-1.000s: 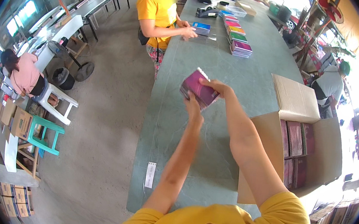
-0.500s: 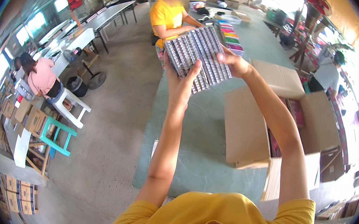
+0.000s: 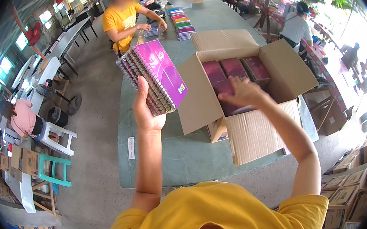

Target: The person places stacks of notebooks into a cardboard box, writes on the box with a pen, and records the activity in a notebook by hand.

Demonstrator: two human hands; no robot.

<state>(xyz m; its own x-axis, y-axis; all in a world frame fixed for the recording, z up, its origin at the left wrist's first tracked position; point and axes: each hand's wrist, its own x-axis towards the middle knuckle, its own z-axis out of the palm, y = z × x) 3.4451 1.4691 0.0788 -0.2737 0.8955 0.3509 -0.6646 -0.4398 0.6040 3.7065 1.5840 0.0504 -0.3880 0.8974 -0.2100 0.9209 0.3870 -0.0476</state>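
My left hand (image 3: 147,111) grips a thick stack of spiral notebooks (image 3: 163,75), raised above the green table. The purple cover of the outermost one faces up and right, and the metal coils show along the near left side. My right hand (image 3: 244,94) is inside the open cardboard box (image 3: 195,109), fingers spread over the dark purple notebooks (image 3: 236,69) packed in it. Whether its fingertips touch their covers I cannot tell. The box stands on the table with its flaps folded outward.
Across the table (image 3: 160,169), a person in a yellow shirt (image 3: 120,24) handles a small stack (image 3: 149,34). Colourful notebooks (image 3: 182,24) lie in a row nearby. Left are a teal stool (image 3: 54,170) and a seated person in pink (image 3: 23,116); cartons (image 3: 343,196) are piled at right.
My right hand has left the notebook stack and moved into the box. The stack, now in my left hand alone, has turned so a purple cover shows. The view has shifted right.
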